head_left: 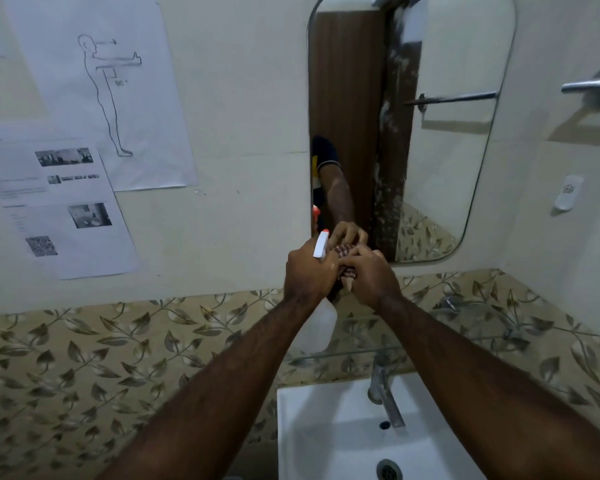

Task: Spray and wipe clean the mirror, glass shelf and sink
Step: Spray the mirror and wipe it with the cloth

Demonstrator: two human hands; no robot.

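A rounded wall mirror (440,140) hangs above a white sink (312,441) with a chrome tap (383,393). Between them a thin glass shelf (347,355) runs along the leaf-patterned tiles. My left hand (307,271) grips a white spray bottle (317,327) with an orange-tipped nozzle, held up at the mirror's lower left corner. My right hand (369,275) presses a checked cloth (345,261) against the mirror's bottom edge, right beside the left hand. The mirror reflects an arm and hand meeting the cloth.
Printed paper sheets (94,91) are stuck on the wall to the left. A chrome towel bar (593,85) juts from the right wall, with a small white holder (567,195) below it. A leaf-patterned tile band (101,358) runs behind the sink.
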